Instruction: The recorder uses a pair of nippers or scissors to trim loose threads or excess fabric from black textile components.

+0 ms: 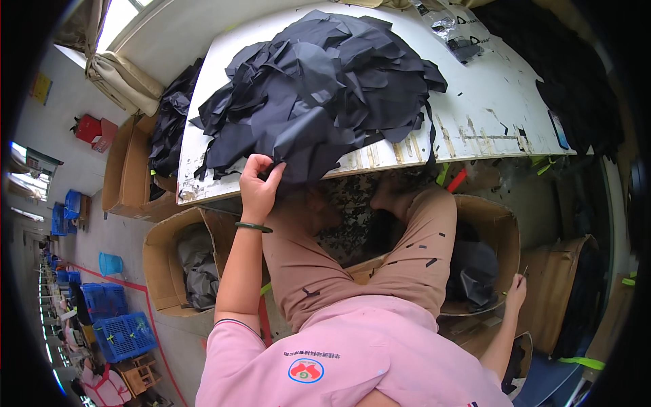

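A big heap of black fabric pieces (319,81) covers the left and middle of the white table (475,95). At the heap's near edge my left hand (258,186) is closed, pinching the corner of one black piece between thumb and fingers; a green bangle (253,226) circles that wrist. Out to the right, low and away from the table, my right hand (516,293) is closed round a small, thin object whose tip sticks up past the fingers. Its kind is too small to make out.
Cardboard boxes with dark fabric stand left (159,264) and right (505,237) of my legs. Another carton (125,169) sits beside the table. A clear plastic bag (458,34) and a phone-like object (558,129) lie on the table. Blue crates (125,337) stand on the floor far left.
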{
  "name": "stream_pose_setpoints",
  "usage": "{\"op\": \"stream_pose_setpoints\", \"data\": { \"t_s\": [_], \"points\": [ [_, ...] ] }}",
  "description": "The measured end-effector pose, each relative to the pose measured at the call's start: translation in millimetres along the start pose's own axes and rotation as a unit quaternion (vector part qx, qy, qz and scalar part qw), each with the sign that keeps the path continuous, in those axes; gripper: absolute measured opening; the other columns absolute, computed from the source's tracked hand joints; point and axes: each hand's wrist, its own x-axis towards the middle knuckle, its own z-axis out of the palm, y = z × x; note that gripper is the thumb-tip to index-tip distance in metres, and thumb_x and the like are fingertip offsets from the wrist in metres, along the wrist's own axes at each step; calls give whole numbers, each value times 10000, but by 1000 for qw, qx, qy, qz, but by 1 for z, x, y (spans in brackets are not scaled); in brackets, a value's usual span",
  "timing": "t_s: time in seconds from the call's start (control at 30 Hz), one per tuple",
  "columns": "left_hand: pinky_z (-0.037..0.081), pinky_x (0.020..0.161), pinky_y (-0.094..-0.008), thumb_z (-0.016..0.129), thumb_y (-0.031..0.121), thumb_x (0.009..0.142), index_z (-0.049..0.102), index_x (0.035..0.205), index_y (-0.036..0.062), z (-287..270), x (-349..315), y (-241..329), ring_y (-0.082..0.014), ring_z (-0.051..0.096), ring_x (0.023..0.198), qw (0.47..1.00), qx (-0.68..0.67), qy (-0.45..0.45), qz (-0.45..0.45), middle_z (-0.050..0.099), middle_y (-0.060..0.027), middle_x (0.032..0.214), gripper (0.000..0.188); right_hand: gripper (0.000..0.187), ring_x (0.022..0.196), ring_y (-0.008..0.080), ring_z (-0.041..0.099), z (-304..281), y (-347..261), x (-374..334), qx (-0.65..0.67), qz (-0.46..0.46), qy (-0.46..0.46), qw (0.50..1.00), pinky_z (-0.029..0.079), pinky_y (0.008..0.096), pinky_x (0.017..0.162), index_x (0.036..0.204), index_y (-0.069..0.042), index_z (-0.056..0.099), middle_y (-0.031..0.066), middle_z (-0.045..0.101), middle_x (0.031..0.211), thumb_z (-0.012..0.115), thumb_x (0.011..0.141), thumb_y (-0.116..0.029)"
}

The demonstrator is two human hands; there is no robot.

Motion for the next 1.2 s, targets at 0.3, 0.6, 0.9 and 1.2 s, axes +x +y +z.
{"op": "stream_pose_setpoints", "data": {
  "t_s": [0.3,0.6,0.9,1.2],
  "points": [
    [446,758,-190,664,-75,816,490,948,54,2,-56,125,-53,532,828,853,-452,-232,-120,549,8,905,254,180,556,5,444,12,-350,4,507,-156,-188,827,328,152,457,1099,-27,599,28,652,935,559,943,-109],
    [426,881,-269,683,-61,804,533,859,36,30,-97,109,-134,552,966,894,-395,-173,-120,610,-88,1030,186,464,783,51,567,29,-402,-30,590,-111,-447,663,465,203,700,1276,-7,464,8,610,911,675,880,-127],
    [474,780,-228,682,-77,801,492,1025,42,24,-106,86,-122,591,841,901,-371,-169,-147,619,-69,927,317,550,962,78,551,34,-415,-40,570,-159,-319,740,464,232,850,1283,-17,447,34,560,1098,723,808,-21],
    [465,771,-230,645,-129,802,342,1394,77,23,-105,98,-124,584,824,865,-435,-228,-107,630,-96,973,696,490,890,115,617,20,-430,-30,440,-206,-196,852,490,241,754,1254,-33,491,77,648,1027,707,814,-18]
  ]
}}
